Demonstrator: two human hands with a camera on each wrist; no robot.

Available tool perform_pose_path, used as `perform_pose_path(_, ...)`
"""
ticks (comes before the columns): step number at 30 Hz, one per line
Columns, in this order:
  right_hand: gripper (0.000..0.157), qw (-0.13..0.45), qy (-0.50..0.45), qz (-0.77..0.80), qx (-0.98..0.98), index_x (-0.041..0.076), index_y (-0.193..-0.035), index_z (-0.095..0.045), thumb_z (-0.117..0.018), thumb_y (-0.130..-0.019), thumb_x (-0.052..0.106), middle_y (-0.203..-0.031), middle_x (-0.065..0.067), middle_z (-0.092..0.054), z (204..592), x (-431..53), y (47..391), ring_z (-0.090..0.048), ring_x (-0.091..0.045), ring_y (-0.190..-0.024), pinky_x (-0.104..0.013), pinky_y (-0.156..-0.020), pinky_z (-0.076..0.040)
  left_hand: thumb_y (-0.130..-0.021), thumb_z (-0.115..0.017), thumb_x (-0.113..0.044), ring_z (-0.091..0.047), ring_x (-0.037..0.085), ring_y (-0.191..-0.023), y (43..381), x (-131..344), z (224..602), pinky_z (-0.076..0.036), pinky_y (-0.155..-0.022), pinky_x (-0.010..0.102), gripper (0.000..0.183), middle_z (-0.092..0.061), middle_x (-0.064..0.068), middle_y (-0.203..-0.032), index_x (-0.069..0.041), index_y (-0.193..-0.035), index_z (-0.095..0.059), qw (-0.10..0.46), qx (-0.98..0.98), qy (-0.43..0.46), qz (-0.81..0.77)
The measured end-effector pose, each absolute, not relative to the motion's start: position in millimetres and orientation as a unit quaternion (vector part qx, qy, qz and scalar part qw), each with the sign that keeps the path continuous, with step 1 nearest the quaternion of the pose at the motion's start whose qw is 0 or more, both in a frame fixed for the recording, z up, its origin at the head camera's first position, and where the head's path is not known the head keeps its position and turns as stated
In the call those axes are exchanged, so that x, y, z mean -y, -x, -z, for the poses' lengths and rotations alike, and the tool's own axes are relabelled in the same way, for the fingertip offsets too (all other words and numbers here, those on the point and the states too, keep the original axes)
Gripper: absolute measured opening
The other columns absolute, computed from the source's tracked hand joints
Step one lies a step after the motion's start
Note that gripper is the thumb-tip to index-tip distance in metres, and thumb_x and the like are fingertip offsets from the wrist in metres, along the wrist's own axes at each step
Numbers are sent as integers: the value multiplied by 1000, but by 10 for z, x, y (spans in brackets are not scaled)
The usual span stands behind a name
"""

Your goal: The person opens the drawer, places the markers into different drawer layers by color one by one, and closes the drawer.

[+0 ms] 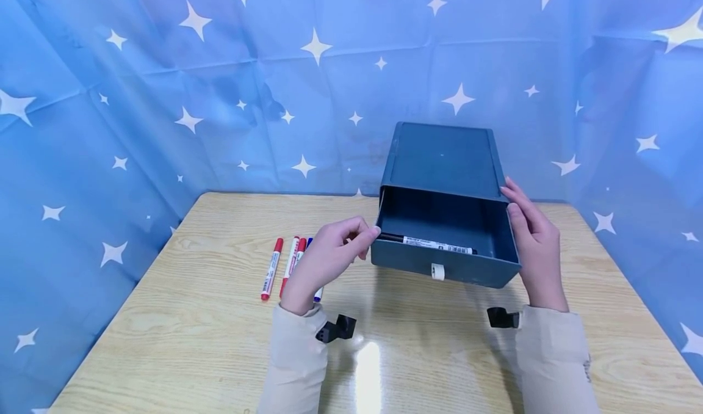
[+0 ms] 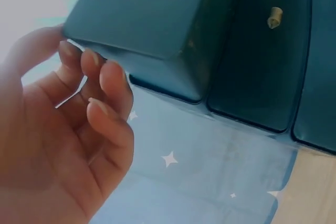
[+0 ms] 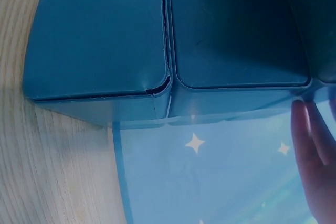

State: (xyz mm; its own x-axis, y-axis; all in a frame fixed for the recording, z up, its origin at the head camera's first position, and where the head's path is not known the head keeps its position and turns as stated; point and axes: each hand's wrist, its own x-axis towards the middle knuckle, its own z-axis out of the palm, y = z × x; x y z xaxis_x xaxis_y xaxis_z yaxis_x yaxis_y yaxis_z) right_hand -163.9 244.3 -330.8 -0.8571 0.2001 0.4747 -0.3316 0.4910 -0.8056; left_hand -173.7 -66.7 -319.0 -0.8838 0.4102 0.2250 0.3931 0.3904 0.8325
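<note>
A dark blue drawer unit (image 1: 443, 157) stands at the back right of the table, its top drawer (image 1: 403, 262) pulled out. Inside that drawer, a black-capped marker (image 1: 436, 245) lies along the front wall. My left hand (image 1: 329, 256) pinches the drawer's front left corner between thumb and fingers. In the left wrist view, the fingertips of the left hand (image 2: 79, 124) meet the drawer's edge. My right hand (image 1: 535, 243) rests against the unit's right side with extended fingers. The right wrist view shows part of the right hand (image 3: 315, 161) beside the unit.
Several markers lie left of the unit, among them a red marker (image 1: 271, 269) and a blue marker (image 1: 318, 295) partly behind my left wrist. A starry blue curtain (image 1: 274, 84) hangs behind the wooden table (image 1: 181, 316). Lower drawers sit beneath the pulled-out one.
</note>
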Motion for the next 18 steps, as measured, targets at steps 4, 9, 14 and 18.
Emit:
perform_pose_path(4,34,264,-40,-503,822,22,-128,-50,-42,-95,25,-137,9,-39,3289,-2424,1614,-31,-6,-126,-17,-97,-29,-87,-46,-53,-45,17,-54,1724,706,3175,-34,-49,32,37,-53,1,-66,-20,-70,-52,20,-830,-257,-494)
perform_pose_path(9,34,265,-40,-502,822,22,-128,-50,-42,-95,25,-137,9,-39,3284,-2422,1609,-31,-6,-126,-17,-96,-30,-85,-52,-50,-49,15,-59,1720,718,3175,-39,-53,31,30,-54,-1,-69,-21,-73,-54,35,-824,-272,-497)
perform_pose_path(14,34,267,-42,-504,820,21,-128,-50,-42,-95,24,-136,8,-39,3280,-2425,1617,-32,-6,-126,-17,-96,-29,-83,-56,-47,-51,14,-61,1708,715,3159,-42,-55,31,26,-53,-3,-70,-24,-73,-53,39,-821,-276,-498)
perform_pose_path(18,34,264,-40,-503,822,22,-128,-50,-42,-95,25,-137,9,-39,3273,-2421,1612,-31,-6,-126,-17,-97,-29,-83,-56,-47,-51,14,-61,1703,712,3151,-42,-55,31,25,-53,-3,-70,-24,-73,-52,39,-820,-275,-500)
